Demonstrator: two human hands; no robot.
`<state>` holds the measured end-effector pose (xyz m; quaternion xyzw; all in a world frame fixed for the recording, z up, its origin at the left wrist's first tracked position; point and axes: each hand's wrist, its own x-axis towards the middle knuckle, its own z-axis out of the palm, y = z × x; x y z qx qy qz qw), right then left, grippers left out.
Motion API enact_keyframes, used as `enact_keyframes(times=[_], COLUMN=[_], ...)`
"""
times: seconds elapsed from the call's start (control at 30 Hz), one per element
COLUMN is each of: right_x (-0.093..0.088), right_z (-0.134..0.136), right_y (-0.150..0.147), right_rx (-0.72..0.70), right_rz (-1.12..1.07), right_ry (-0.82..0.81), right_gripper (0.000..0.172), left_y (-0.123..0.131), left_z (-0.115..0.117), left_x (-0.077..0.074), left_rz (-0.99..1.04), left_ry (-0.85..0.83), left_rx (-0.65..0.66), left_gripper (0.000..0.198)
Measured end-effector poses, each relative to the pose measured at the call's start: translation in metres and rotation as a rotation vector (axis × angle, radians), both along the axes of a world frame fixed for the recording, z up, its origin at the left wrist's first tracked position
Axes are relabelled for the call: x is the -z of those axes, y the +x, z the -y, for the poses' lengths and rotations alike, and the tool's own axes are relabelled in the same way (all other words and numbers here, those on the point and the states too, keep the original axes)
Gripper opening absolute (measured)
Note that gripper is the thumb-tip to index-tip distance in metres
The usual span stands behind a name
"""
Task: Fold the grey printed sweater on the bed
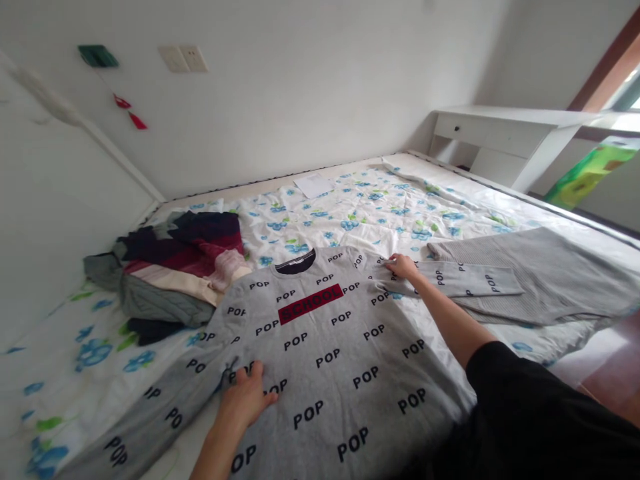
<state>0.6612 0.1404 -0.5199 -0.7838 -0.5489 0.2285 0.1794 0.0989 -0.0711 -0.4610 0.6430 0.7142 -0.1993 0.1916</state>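
A: From the head view, where is the grey printed sweater (320,340)?
B: Face up on the bed (350,200), right in front of us, between the heap of clothes (170,267) on our left and the ribbed grey garment (540,280) on our right.
A: And our grip?
B: Our right hand (404,268) pinches the cloth of the upper sleeve on that side. Our left hand (243,400) lies on the sweater near the other armpit, thumb apart from the forefinger; we cannot tell whether its hidden fingertips nip any fabric.
A: How far along are we?
B: The sweater is spread out, we'd judge, with both sleeves clear of its body and no fold across the front. The pinched sleeve looks slightly gathered, so that part seems unsettled. The heap lies loose and unsorted.
A: Let's count.
B: One printed sweater, one ribbed garment, one heap whose separate pieces we cannot count, one pale sheet (313,185) at the back, and our two hands.
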Motion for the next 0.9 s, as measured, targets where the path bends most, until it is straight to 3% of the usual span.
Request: enact_keyframes(times=[0.07,0.2,0.37,0.53,0.67,0.77,0.83,0.9], right_x=[-0.001,0.004,0.018,-0.004,-0.020,-0.015,-0.007,-0.002], right_z=[-0.009,-0.013,0.002,0.018,0.049,0.087,0.110,0.126], right_y=[0.002,-0.004,-0.018,-0.041,-0.080,-0.102,-0.104,-0.095], right_rx=[0.041,0.079,-0.035,-0.139,-0.401,-0.574,-0.601,-0.542], right_rz=[0.044,0.122,0.141,0.176,0.242,0.218,0.159,0.076], right_ry=[0.059,0.200,0.189,0.145,0.136,0.020,-0.022,-0.020], right_gripper=[0.039,0.034,0.050,0.074,0.075,0.086,0.090,0.090], left_y=[-0.003,-0.008,-0.004,0.009,0.016,0.018,0.019,0.020], left_z=[0.000,0.001,0.001,0.002,0.004,0.005,0.005,0.005], left_x=[0.003,0.008,0.005,-0.009,-0.018,-0.021,-0.023,-0.025], left_rz=[0.001,0.011,0.016,-0.029,-0.033,-0.038,-0.028,-0.015], left_ry=[-0.010,-0.002,-0.001,-0.020,0.023,0.047,0.058,0.062], left_rx=[-0.005,0.005,-0.009,0.000,0.015,0.020,0.012,0.003], left_gripper=[0.060,0.058,0.056,0.057,0.057,0.059,0.060,0.061])
